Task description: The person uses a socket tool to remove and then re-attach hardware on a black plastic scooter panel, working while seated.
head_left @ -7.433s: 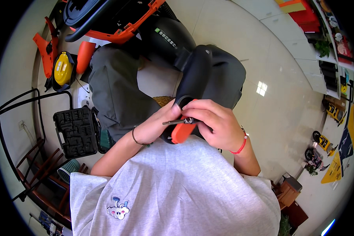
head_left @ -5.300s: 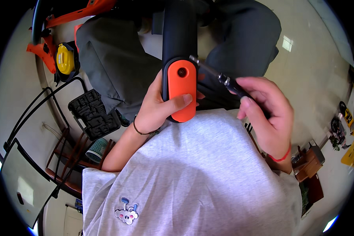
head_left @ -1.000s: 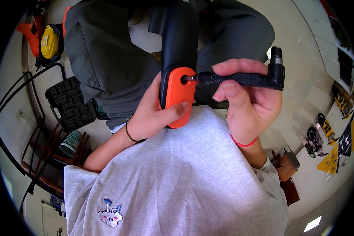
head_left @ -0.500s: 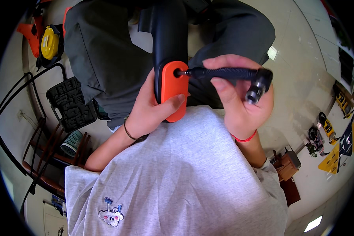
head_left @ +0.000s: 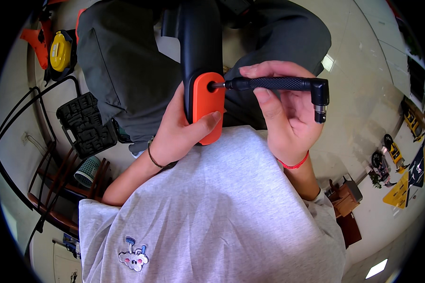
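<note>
My left hand (head_left: 184, 125) is wrapped round the lower end of a long black curved part (head_left: 200, 45), its thumb pressed on the oblong orange cover (head_left: 208, 106) there. Near the top of the cover is a round dark hole. The metal shaft of a black screwdriver (head_left: 283, 83) with a knurled handle and a bent socket end goes into this hole, lying nearly level. My right hand (head_left: 293, 111) holds the handle between thumb and fingers. How deep the tip sits inside is hidden.
To the left lie an open black tool case (head_left: 86, 125), a pale green basket (head_left: 87, 170) and a yellow object (head_left: 60, 51) beside orange parts. Black curved tubing (head_left: 21, 106) stands at the far left. A brown wooden piece (head_left: 345, 199) is at the lower right.
The screwdriver has turned about its length: its bent end, which slanted toward the camera, now points down toward me. My right fingers shifted slightly with it. The black part moved slightly left.
</note>
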Tool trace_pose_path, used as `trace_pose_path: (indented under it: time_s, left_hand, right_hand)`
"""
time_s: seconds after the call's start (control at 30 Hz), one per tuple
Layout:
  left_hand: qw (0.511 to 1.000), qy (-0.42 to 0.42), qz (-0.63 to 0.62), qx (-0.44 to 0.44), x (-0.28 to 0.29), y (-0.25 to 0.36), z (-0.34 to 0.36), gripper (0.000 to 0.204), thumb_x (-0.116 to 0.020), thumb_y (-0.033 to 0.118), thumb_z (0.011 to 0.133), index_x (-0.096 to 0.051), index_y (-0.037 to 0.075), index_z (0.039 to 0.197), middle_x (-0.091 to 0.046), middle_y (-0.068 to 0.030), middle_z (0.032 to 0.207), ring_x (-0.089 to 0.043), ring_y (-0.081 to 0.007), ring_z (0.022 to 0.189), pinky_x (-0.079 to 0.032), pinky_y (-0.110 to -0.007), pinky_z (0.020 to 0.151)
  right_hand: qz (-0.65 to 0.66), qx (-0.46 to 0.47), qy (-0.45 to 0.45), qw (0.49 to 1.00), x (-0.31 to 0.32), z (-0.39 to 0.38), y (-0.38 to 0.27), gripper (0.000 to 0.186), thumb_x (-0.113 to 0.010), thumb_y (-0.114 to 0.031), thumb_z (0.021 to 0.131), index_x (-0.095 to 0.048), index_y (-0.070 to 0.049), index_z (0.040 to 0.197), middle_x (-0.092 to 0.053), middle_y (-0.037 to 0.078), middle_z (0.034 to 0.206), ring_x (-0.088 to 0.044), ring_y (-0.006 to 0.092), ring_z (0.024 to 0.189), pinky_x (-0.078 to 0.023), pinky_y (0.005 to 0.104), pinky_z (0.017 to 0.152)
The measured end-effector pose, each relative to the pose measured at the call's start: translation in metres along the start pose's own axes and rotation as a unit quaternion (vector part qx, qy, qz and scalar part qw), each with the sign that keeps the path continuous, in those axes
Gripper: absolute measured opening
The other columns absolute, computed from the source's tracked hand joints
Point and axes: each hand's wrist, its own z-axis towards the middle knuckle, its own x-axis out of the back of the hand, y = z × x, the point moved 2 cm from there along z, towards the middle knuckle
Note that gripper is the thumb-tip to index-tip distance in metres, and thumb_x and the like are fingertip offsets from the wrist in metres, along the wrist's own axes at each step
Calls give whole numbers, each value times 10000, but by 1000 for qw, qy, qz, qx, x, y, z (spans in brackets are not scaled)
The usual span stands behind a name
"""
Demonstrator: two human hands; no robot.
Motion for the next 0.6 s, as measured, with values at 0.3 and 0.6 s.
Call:
trace_pose_path:
  time_s: [0.3,0.6]
  left_hand:
    - [999,31,32,-15,-7,1,-1,565,-640,93,779,-367,10,1266,-549,-67,997,-546,-122,884,-460,-278,805]
    - [997,45,57,-11,-5,10,-2,530,-642,109,789,-371,15,1234,-552,-67,971,-541,-124,866,-461,-276,788]
  right_hand:
    - [-102,48,-21,993,6,0,-1,281,-703,70,746,-611,67,1012,-636,139,884,-649,218,830,-523,268,738]
    - [-102,75,-90,988,5,1,3,288,-662,-8,806,-564,26,1075,-623,168,963,-616,245,898,-496,313,778]
